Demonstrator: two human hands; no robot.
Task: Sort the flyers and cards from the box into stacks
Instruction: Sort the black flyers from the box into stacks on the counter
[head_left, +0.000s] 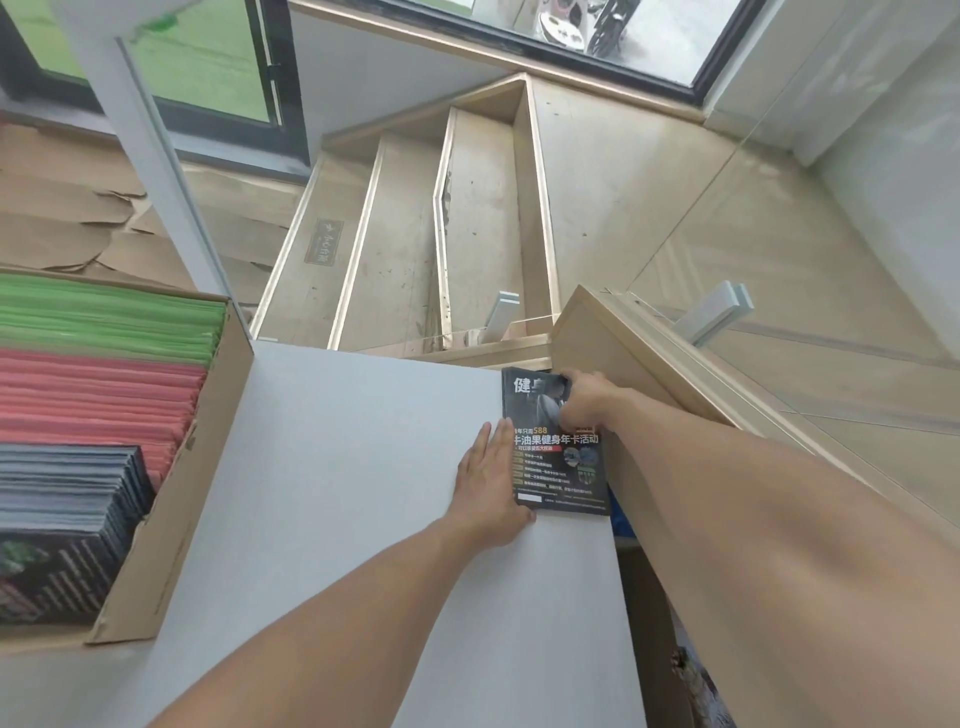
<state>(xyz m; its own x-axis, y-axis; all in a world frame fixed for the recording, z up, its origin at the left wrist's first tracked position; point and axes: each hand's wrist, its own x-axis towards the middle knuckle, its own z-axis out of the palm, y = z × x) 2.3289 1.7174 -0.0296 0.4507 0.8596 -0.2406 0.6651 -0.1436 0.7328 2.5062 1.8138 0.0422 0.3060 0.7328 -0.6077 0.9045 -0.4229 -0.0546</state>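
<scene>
**Right of centre: both hands on the black flyer stack**

At the right edge of the grey table (332, 467), right of the frame's centre, lies a stack of black flyers (563, 467) printed with white and orange Chinese characters and the number 588. The left hand (491, 488) lies flat with straight fingers against the stack's left edge, its palm on the tabletop. The right hand (584, 397) reaches to the upper end of the stack, its fingers curled over the top corner and holding it.

Along the left side of the frame stands an open cardboard box (171, 499) on the same table. Inside it, papers are filed on edge in three colour groups: green sheets (109, 317) toward the upper left, red sheets (98, 395) in the middle, and dark flyers (67, 499) toward the lower left.

Beyond the table, in the upper centre, wooden stairs (415, 228) descend toward a dark-framed window (545, 41). A wooden handrail (649, 353) runs diagonally beneath the right forearm.
</scene>
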